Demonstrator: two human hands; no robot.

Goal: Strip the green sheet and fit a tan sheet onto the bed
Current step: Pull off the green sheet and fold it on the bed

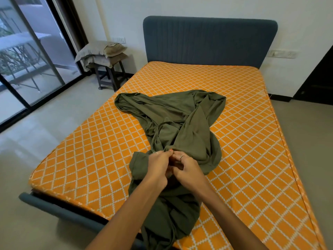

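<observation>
The green sheet (173, 121) lies bunched in a long heap down the middle of the bare orange diamond-patterned mattress (252, 141), its lower end trailing off the foot of the bed. My left hand (158, 168) and my right hand (187, 168) meet over the heap near the foot end, both with fingers curled and pinching a gathered fold of the green fabric. A folded tan cloth (114, 49) rests on top of pillows on a stool at the back left.
A dark blue headboard (209, 38) stands against the far wall. A dark wooden stool (110, 74) with grey pillows (91, 51) sits left of the bed. Sliding glass doors (32, 56) fill the left wall. A blue bed frame rail (54, 208) runs along the foot.
</observation>
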